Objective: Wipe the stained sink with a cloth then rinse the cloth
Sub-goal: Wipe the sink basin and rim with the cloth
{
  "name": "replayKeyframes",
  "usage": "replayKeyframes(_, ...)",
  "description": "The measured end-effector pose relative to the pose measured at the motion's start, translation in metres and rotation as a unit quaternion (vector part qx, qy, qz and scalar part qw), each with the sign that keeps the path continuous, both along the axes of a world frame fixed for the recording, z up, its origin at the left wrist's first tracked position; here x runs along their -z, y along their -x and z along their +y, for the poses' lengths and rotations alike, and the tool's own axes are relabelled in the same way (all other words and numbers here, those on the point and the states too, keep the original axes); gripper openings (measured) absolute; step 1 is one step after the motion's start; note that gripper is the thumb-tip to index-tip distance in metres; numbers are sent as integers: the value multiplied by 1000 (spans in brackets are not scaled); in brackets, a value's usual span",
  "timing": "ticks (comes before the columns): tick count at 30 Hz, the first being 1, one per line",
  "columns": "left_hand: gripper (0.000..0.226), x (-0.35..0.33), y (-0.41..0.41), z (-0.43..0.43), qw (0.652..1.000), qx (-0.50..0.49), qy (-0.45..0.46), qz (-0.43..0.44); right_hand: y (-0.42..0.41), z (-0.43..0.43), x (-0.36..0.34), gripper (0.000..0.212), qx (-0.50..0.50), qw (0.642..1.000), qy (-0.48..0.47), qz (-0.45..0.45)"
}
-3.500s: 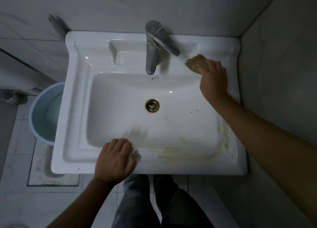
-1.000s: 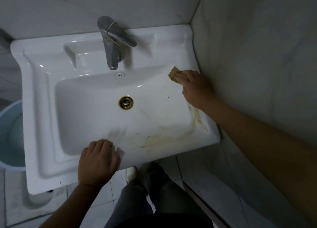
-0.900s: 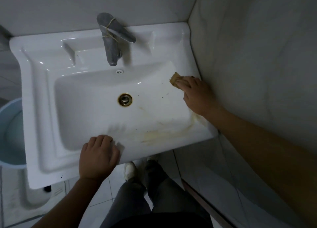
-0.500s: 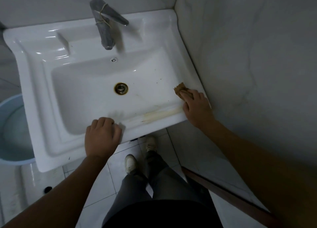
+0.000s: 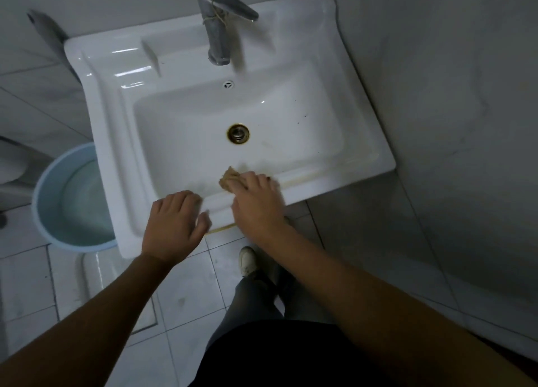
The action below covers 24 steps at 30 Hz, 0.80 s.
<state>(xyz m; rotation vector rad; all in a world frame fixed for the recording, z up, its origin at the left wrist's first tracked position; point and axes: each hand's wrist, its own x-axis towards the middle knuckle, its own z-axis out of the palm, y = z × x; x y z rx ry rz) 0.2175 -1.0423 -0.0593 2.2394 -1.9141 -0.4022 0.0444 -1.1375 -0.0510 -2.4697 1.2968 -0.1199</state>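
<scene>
Right hand (image 5: 257, 203) presses a tan cloth (image 5: 230, 178) onto the near rim of the white sink (image 5: 122, 142), fingers curled over it so that only a crumpled end pokes out beyond the fingertips; how much cloth lies under the palm is hidden, and the hand's edge is blurred. Left hand (image 5: 174, 226) rests just beside it, palm down and fingers spread flat on the same rim, gripping nothing. A yellowish stain (image 5: 305, 178) runs along the rim away from the right hand's outer side. Beyond both hands sit the drain (image 5: 238, 133) and, farther off, the faucet (image 5: 217, 22), its top cut off. A blue bucket (image 5: 46, 188) stands outside the left hand, partly hidden by the sink.
</scene>
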Motion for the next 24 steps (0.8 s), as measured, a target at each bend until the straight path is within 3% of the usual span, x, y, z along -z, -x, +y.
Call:
replayKeyframes(4,44,0,3,0,1000,3,10,-9,-35,-2,4,48,-58,994,-88,-36)
replayKeyframes(8,39,4,-1,0,1000,0,14,-19,12,-47,-13,60,-19,997,-33,-68)
replayKeyframes(11,38,6,-1,2,1000,4,14,-21,76,-94,-23,53,25,998,49,23)
replayKeyframes(14,37,6,-2,2,1000,5,15,-23,130,-111,-12,42,67,992,39,102)
replayKeyframes(20,39,4,-2,1,1000,9,-2,-22,103,-75,-7,29,45,998,-31,-21)
replayKeyframes(24,40,4,-2,1,1000,10,-9,-27,40,-33,-12,25,-47,988,-119,-84)
